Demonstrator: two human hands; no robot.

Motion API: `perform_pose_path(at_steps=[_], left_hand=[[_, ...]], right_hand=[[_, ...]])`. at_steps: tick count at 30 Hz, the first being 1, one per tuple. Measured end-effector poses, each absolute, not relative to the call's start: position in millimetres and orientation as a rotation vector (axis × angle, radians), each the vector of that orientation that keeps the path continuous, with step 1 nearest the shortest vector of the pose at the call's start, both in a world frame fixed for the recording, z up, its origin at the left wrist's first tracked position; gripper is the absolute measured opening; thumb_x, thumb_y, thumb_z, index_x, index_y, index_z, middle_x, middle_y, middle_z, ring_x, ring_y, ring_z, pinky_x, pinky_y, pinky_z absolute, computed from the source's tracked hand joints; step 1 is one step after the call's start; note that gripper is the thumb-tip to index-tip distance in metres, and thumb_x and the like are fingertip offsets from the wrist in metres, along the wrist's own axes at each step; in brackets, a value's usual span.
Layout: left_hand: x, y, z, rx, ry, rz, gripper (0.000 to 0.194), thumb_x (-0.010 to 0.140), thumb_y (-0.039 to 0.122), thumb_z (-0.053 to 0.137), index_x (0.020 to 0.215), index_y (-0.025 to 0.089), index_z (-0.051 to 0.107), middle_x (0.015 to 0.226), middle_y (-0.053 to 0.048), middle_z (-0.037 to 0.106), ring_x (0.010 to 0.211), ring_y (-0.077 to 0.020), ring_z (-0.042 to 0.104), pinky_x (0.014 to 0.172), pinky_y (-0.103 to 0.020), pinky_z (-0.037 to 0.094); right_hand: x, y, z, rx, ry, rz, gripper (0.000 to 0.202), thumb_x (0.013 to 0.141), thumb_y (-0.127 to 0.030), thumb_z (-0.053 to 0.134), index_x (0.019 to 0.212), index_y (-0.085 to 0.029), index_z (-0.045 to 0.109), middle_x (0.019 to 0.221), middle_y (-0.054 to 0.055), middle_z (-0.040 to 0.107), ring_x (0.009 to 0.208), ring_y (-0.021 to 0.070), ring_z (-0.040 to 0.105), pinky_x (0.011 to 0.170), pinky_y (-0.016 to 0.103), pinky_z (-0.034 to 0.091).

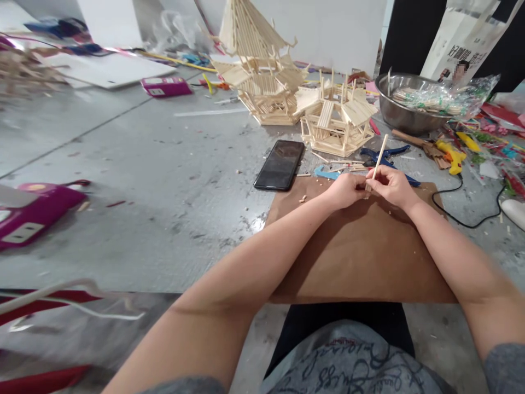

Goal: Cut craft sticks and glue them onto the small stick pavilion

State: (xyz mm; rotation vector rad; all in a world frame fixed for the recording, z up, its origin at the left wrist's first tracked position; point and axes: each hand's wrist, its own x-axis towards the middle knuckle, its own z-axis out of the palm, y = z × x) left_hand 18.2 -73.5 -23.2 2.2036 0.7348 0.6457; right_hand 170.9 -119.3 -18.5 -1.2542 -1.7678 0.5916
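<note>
A thin pale wooden stick (380, 156) stands up at a slant between my hands, above the far part of a brown board (353, 257). My right hand (390, 186) pinches it between thumb and fingers. Beside it, my left hand (348, 190) is closed at the stick's lower end, with the fingertips of both hands nearly touching; small wooden pieces seem to lie between them, too small to make out. Beyond the hands stand a low stick-built structure (337, 123) and a taller pagoda-like one (262, 71).
A black phone (279, 165) lies left of the board. Blue pliers (389, 155), a light blue tool (327, 173) and loose sticks lie just past the hands. A metal bowl (404, 117), a yellow glue gun (451, 156) and its black cord are at the right.
</note>
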Motion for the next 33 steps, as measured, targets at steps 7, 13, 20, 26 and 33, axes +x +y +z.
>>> perform_pose_path(at_steps=[7,13,20,26,33], left_hand=[[18.6,-73.3,-21.1,2.237,0.808,0.591,0.009,0.062,0.020,0.059,0.058,0.012,0.059,0.050,0.005,0.045,0.052,-0.0067,0.038,0.050,-0.019,0.029],[18.7,-73.3,-24.2,2.151,0.794,0.576,0.018,0.063,0.030,0.060,0.062,0.013,0.064,0.050,0.004,0.049,0.053,-0.0073,0.041,0.050,-0.018,0.031],[19.4,-73.4,-25.7,2.106,0.814,0.554,0.020,0.064,0.031,0.059,0.061,0.012,0.066,0.048,0.005,0.047,0.051,-0.0066,0.039,0.048,-0.017,0.030],[21.4,-75.4,-24.2,2.128,0.824,0.549,0.019,0.064,0.028,0.058,0.054,0.012,0.062,0.046,0.005,0.044,0.049,-0.0058,0.037,0.048,-0.017,0.029],[18.0,-76.2,-23.9,2.088,0.763,0.560,0.018,0.068,0.028,0.055,0.067,0.013,0.065,0.057,0.003,0.056,0.058,-0.0083,0.048,0.054,-0.018,0.036]], right_hand=[[172.3,-117.7,-17.4,-1.246,-1.684,0.830,0.020,0.065,-0.034,0.064,0.070,-0.017,0.055,0.069,0.000,0.058,0.061,0.0105,0.052,0.058,0.025,0.042],[168.8,-118.6,-14.4,-1.243,-1.686,0.865,0.020,0.065,-0.034,0.064,0.066,-0.017,0.052,0.067,-0.001,0.055,0.058,0.0089,0.048,0.055,0.024,0.041],[170.9,-119.0,-13.4,-1.243,-1.742,0.865,0.017,0.067,-0.032,0.062,0.068,-0.016,0.054,0.065,-0.002,0.053,0.058,0.0089,0.048,0.055,0.023,0.039],[170.9,-120.5,-10.6,-1.290,-1.782,0.796,0.013,0.067,-0.027,0.062,0.069,-0.016,0.055,0.062,-0.003,0.051,0.056,0.0077,0.046,0.054,0.022,0.038],[170.1,-118.9,-15.3,-1.297,-1.692,0.821,0.015,0.066,-0.030,0.062,0.066,-0.016,0.056,0.062,-0.002,0.054,0.055,0.0092,0.050,0.053,0.023,0.041]])
